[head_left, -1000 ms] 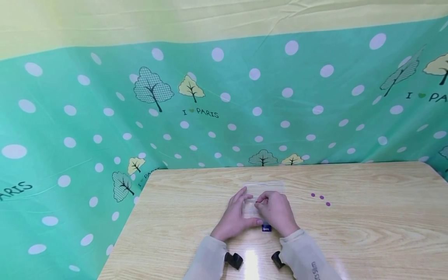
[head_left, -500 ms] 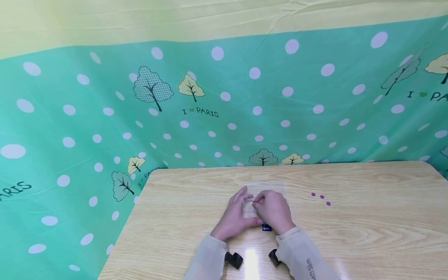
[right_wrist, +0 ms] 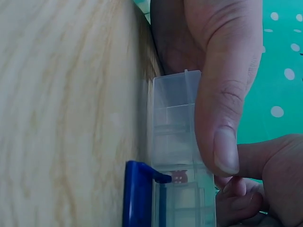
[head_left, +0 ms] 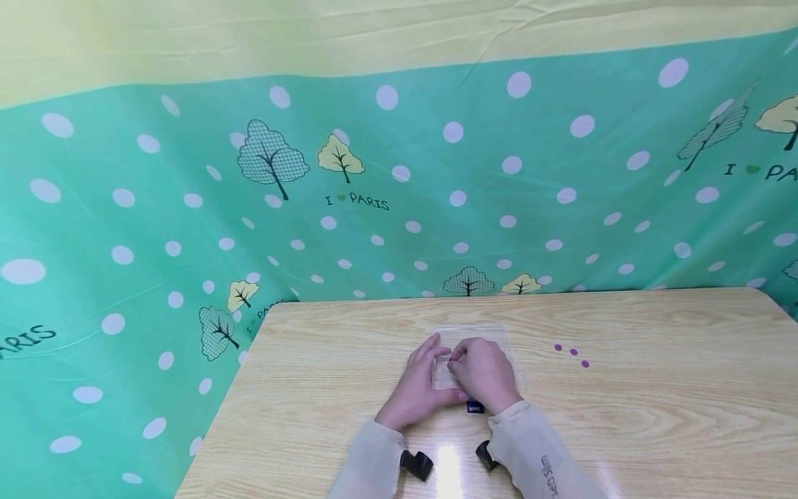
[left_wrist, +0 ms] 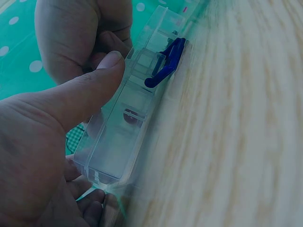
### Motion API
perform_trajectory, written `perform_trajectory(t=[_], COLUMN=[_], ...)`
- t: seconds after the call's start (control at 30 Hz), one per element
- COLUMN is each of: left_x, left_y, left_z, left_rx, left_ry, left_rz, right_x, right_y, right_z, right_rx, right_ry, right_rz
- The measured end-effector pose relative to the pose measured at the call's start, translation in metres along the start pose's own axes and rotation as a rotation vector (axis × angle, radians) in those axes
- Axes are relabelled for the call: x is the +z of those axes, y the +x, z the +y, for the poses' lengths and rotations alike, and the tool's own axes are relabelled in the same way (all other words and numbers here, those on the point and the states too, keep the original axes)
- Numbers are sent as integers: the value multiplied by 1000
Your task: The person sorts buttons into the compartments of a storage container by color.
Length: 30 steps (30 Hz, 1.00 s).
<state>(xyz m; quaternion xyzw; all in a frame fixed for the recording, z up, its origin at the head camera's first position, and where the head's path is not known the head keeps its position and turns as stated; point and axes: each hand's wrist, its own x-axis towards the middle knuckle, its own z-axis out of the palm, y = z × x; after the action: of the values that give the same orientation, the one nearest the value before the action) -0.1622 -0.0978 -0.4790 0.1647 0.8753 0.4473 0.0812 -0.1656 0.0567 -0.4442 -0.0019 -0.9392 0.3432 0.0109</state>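
My left hand [head_left: 420,388] holds a clear plastic compartment box [head_left: 444,378] at its left side, the thumb along the near wall and the fingers around the far side. A blue latch [left_wrist: 173,61] sticks out from the box's near wall. Over the box, my right hand [head_left: 486,367] pinches a small reddish disc [head_left: 450,360] between thumb and fingertips; its exact kind is too small to tell. Through the clear wall a dark reddish disc [left_wrist: 131,116] shows inside one compartment. Part of the box is hidden under my right hand.
Three small purple discs [head_left: 573,352] lie in a slanted row on the wooden table [head_left: 654,416], right of the box. A clear lid [head_left: 474,331] shows behind the hands. Green dotted cloth [head_left: 374,173] hangs along the table's back edge.
My right hand has shifted slightly left over the box, still pinching the small disc. The left hand, the box and the three discs on the table have stayed put.
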Motion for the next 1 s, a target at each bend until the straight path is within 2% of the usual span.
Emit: perform_trajectory(t=[0.5,0.67,1.0], left_x=[-1,0,0], left_y=[0,0,0], left_z=[0,0,1], left_rx=[-5,-3,-3], left_ry=[0,7,14], left_rz=[-6,-3,-6], right_x=[-1,-2,-5], right_y=[1,0,-5], right_z=[-2,-3,-2], right_rx=[20,32,4], right_ry=[-22,-6,42], right_rz=[-20,-21,-5])
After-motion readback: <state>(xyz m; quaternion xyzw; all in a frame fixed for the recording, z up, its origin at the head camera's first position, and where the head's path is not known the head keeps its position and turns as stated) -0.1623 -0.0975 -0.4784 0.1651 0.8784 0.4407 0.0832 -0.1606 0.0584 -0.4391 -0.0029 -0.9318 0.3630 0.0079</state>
